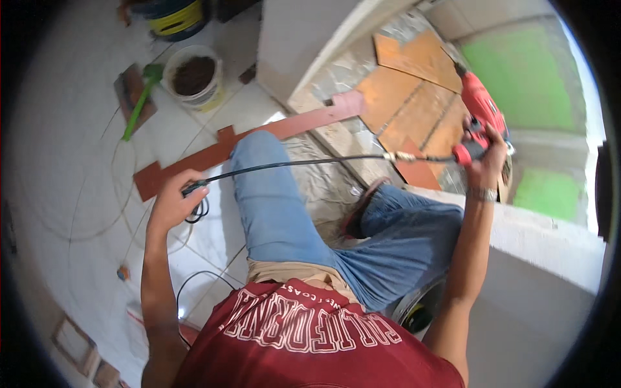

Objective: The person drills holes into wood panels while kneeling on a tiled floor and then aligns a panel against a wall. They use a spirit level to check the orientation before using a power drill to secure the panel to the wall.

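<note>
My right hand is wrapped round the handle of a red power drill. A thin bit on the drill points up and away, over orange-brown floor tiles at the far right. From the handle's base a black power cord stretches left across my knees, with pale tape around one spot near the drill. At the other end my left hand is closed on the cord, and a small loop dangles below its fingers. Beneath the cord, long red-brown strips lie over the white floor tiles.
A white bucket with dark material stands at the upper left, beside a green-handled tool. Behind it is a dark bucket with a yellow band. A low wall runs on the right, near green wall patches. Thin cable loops on the floor.
</note>
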{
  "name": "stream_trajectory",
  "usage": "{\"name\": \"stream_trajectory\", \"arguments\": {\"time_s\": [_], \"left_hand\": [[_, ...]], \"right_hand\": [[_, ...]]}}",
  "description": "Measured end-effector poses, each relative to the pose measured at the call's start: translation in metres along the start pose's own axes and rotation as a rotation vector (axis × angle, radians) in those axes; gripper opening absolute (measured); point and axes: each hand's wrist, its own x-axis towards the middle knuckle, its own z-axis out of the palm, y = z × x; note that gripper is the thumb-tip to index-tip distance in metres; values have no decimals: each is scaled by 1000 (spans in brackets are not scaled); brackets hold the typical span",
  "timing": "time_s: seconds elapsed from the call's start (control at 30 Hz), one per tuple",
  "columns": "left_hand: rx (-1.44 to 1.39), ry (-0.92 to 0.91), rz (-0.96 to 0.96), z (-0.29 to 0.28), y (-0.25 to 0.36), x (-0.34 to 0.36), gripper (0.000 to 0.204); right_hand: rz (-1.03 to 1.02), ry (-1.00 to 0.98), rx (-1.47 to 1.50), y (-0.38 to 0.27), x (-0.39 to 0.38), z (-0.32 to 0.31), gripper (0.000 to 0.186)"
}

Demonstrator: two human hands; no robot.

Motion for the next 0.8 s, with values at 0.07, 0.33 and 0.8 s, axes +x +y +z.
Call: {"name": "stream_trajectory", "arguments": {"time_s": [0.07, 0.33, 0.8], "left_hand": [[-103, 177, -7, 0, 11, 2, 20], [169, 286, 335, 11, 63, 99, 22], [633, 165, 358, 98, 33, 194, 26]], "right_hand": [[-43, -29, 57, -13, 5, 4, 38], [15, 71, -172, -54, 74, -22, 35], [47, 216, 378, 138, 214, -145, 22]]}}
